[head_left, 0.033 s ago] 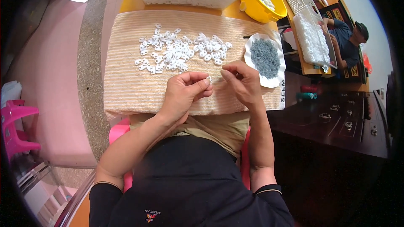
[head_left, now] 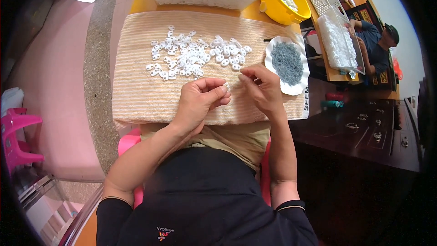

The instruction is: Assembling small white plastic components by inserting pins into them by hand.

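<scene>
Head view: the person sits at a striped beige towel [head_left: 136, 95] spread over the work surface, and the step in hand looks like joining a small part to one white plastic piece [head_left: 226, 86]. The left hand [head_left: 200, 100] pinches that piece between thumb and forefinger, fingers closed on it, just near of the scattered pile of white plastic pieces [head_left: 191, 57] lying in the middle of the towel. The right hand [head_left: 261, 89] sits just to the right, almost touching the left; its thumb and forefinger are pressed together as if on something very small, but what they hold is too tiny to tell. To the far right of it rests a white scalloped dish [head_left: 273, 50] heaped with small grey parts [head_left: 287, 61].

Both forearms come up from the near edge and bend inward, wrists low over the towel, fingertips meeting near its near-middle. The next move likely calls for fine alignment of the two fingertips and steady pressure, since the piece is small and easily dropped.
</scene>
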Motion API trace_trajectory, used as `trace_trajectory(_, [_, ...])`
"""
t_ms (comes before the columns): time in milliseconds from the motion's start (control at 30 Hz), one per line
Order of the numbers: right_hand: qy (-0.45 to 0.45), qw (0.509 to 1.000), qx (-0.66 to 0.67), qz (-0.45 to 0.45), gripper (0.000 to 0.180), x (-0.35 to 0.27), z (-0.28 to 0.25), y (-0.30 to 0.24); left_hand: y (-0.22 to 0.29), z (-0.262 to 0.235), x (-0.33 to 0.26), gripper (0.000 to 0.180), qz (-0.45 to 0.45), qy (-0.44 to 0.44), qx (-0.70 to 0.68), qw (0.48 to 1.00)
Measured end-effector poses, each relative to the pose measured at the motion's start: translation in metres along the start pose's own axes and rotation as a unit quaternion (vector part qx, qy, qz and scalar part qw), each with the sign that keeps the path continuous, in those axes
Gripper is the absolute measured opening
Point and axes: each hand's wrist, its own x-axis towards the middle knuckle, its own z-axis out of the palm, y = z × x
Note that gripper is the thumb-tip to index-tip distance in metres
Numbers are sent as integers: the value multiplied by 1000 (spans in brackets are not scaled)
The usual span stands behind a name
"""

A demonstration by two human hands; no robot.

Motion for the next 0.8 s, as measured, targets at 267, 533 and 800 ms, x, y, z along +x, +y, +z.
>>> trace_trajectory(267, [18,980,-194,-42,14,16,14,10,-2,0,1,15,-5,9,-3,1000])
trace_trajectory(533, [26,954,-281,-101,10,13,18,18,-1,0,0,14,-4,9,-8,1000])
trace_trajectory(800, [1,962,-257,-95,9,12,12,3,-1,-1,1,14,0,9,-9,1000])
